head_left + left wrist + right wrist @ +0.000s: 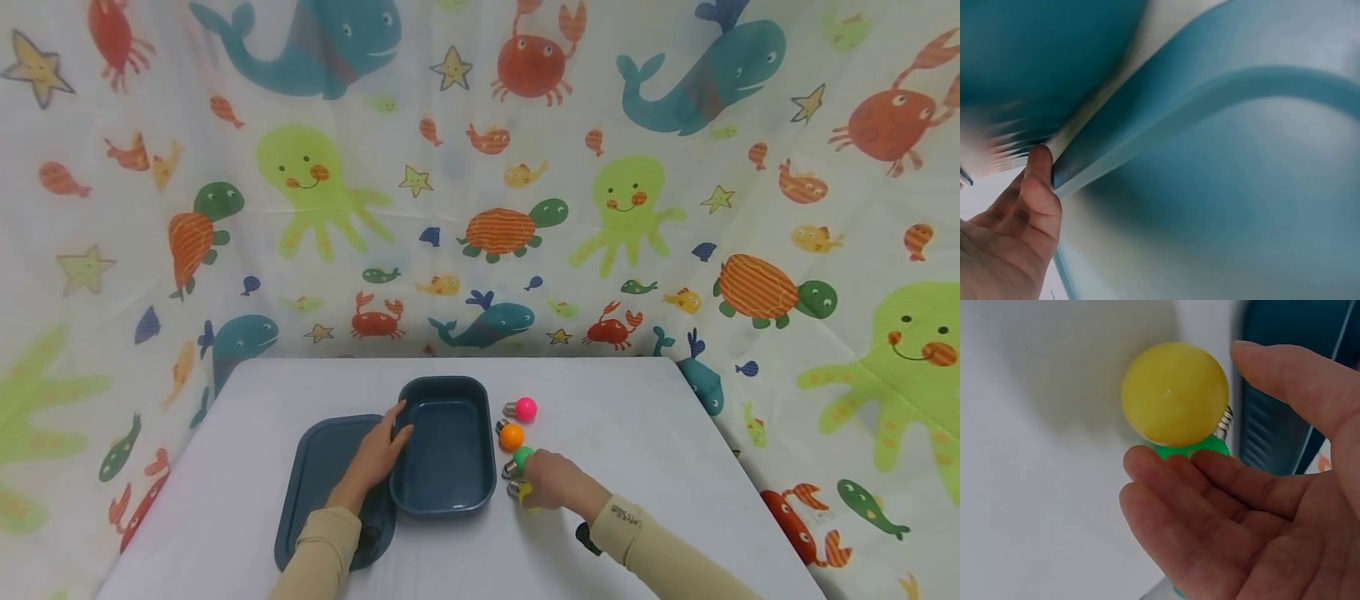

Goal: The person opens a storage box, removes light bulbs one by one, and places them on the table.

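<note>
My left hand [378, 457] rests on the left edge of a dark blue-teal box [442, 510], thumb and fingers spread along its rim. In the left wrist view those fingers [1038, 162] touch a teal rim. My right hand [555, 481] is over the near end of a row of coloured light bulbs, its thumb and fingers apart around the yellow bulb [1174, 394]. Part of the green bulb [522, 457] shows under the yellow one in the right wrist view. Farther up lie the orange bulb [512, 437] and the pink bulb [526, 409].
A flat teal lid [318, 475] lies left of the box, partly under my left forearm. The white-covered table [637, 417] spreads on both sides. A curtain [420, 167] with sea animals hangs behind and at the sides.
</note>
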A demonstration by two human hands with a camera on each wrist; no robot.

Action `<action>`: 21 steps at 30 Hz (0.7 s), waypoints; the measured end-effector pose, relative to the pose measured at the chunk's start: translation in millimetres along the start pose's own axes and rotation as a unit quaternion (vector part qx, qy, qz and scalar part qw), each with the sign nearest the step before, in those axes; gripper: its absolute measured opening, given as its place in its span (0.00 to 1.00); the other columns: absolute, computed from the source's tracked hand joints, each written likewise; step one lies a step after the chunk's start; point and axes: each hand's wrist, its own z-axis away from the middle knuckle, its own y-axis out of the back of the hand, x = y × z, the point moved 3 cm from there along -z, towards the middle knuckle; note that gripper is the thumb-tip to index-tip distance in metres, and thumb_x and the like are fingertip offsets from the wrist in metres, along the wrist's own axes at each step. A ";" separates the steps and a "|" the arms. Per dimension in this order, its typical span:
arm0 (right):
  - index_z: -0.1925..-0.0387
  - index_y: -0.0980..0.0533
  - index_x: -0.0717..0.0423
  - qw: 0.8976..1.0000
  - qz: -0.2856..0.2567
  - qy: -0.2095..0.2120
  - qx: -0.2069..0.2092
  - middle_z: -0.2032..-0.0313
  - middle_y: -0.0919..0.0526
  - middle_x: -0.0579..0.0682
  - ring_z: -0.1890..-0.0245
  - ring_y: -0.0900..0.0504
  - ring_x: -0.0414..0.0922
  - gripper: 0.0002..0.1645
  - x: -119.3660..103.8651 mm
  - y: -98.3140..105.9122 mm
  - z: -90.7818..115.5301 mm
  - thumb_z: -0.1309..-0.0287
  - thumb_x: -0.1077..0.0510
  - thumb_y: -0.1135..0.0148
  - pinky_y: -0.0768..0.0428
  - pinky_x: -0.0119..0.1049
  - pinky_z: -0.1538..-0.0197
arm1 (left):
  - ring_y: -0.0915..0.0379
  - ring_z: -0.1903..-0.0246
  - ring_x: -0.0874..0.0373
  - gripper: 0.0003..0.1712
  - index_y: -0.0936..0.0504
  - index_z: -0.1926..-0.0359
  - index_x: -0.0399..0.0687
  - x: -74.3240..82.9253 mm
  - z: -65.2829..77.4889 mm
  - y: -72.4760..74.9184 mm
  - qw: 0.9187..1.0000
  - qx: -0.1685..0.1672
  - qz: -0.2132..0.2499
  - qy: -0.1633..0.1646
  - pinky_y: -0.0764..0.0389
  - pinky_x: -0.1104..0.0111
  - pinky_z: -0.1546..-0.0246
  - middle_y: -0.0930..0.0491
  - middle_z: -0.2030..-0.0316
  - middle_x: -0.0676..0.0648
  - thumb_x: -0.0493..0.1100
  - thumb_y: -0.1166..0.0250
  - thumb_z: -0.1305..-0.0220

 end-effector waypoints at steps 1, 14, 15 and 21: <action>0.61 0.21 0.58 1.000 -0.001 0.003 0.003 0.71 0.27 0.48 0.72 0.28 0.45 0.20 -0.1 2.4 -0.2 0.53 0.54 0.23 0.21 0.36 0.65 | 0.43 0.33 0.33 0.33 0.45 0.25 0.42 -0.4 0.1 0.9 1.000 0.001 0.001 -0.001 0.41 0.39 0.36 0.40 0.31 0.29 0.49 0.48 0.24; 0.60 0.24 0.64 0.998 -0.014 -0.044 0.041 0.71 0.27 0.52 0.74 0.28 0.47 0.16 17.2 17.9 -19.7 0.33 0.52 0.41 0.21 0.38 0.67 | 0.30 0.42 0.39 0.29 0.38 0.28 0.42 -8.5 3.2 13.6 0.995 0.101 0.003 -0.016 0.33 0.44 0.39 0.27 0.40 0.33 0.51 0.56 0.22; 0.59 0.24 0.64 0.998 -0.013 -0.049 0.047 0.70 0.27 0.53 0.74 0.28 0.47 0.16 20.4 18.0 -21.3 0.33 0.52 0.42 0.21 0.38 0.67 | 0.30 0.42 0.39 0.28 0.38 0.28 0.41 -9.2 3.3 15.4 0.993 0.113 0.004 -0.015 0.33 0.44 0.39 0.27 0.40 0.34 0.50 0.56 0.21; 0.55 0.26 0.65 0.992 0.000 -0.079 0.094 0.66 0.26 0.55 0.74 0.27 0.48 0.19 48.7 16.3 -32.3 0.32 0.51 0.42 0.19 0.43 0.67 | 0.27 0.52 0.41 0.26 0.33 0.32 0.38 -15.4 7.4 28.8 0.984 0.175 -0.026 -0.006 0.28 0.45 0.47 0.24 0.48 0.33 0.46 0.56 0.23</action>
